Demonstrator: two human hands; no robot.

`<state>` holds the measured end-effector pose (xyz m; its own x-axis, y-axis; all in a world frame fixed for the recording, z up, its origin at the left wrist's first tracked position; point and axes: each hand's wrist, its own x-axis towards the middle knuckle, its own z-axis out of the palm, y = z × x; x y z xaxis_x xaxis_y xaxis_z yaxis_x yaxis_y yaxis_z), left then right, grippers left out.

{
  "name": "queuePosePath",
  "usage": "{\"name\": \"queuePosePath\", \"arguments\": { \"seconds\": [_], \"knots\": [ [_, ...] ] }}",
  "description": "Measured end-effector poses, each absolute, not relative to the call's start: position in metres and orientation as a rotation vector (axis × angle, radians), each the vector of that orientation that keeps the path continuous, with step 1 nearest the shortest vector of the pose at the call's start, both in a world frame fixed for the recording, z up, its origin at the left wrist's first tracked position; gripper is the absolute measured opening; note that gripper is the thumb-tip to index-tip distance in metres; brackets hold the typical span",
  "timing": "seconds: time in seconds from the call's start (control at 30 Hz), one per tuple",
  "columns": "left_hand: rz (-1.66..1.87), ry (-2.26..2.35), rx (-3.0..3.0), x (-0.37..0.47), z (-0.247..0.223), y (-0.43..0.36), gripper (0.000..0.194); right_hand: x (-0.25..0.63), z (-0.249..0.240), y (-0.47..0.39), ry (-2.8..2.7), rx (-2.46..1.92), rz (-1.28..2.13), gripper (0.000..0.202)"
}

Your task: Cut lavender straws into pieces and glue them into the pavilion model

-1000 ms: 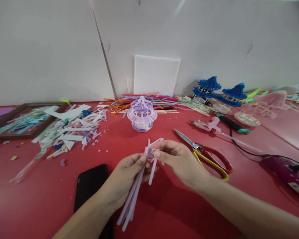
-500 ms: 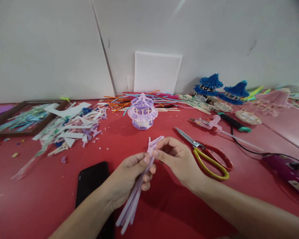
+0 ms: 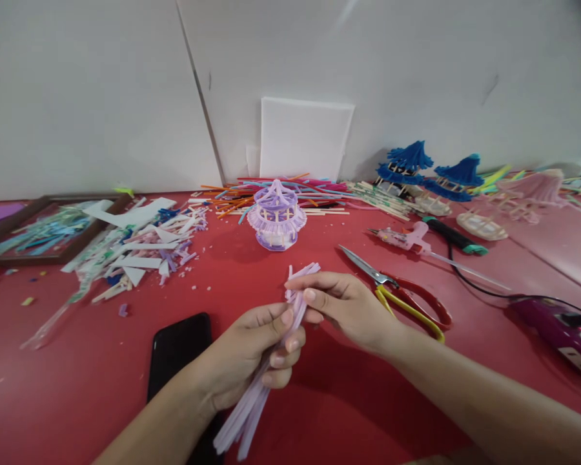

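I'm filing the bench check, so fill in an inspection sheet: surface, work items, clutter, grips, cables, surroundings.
Surface: red tabletop, with pale crumbs scattered.
Work items: lilac strips held as a bundle; lilac tiered model standing beyond the hands.
Clutter: mixed scraps at left; phone partly hidden by the left forearm.
Grips: left grip closed around the bundle; right grip pinching near its upper end.
Cables: black cable at right, reaching a purple socket block.
Surroundings: pale wall panels, white sheet upright against them.
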<state>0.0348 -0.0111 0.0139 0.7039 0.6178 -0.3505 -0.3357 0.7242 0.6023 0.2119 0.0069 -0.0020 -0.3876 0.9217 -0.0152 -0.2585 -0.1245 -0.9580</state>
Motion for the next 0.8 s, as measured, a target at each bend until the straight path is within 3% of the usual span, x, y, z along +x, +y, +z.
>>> {"name": "queuePosePath", "arguments": {
  "seconds": [0.4,0.8],
  "knots": [
    [0.492,0.654,0.580,0.033,0.012,-0.008,0.024,0.215,0.007,0.002,-1.655,-1.015,1.256,0.015],
    [0.270,0.459,0.503,0.027,0.016,-0.005,0.020,0.222,0.008,-0.004,-2.024,-0.588,0.590,0.017]
  ]
}}
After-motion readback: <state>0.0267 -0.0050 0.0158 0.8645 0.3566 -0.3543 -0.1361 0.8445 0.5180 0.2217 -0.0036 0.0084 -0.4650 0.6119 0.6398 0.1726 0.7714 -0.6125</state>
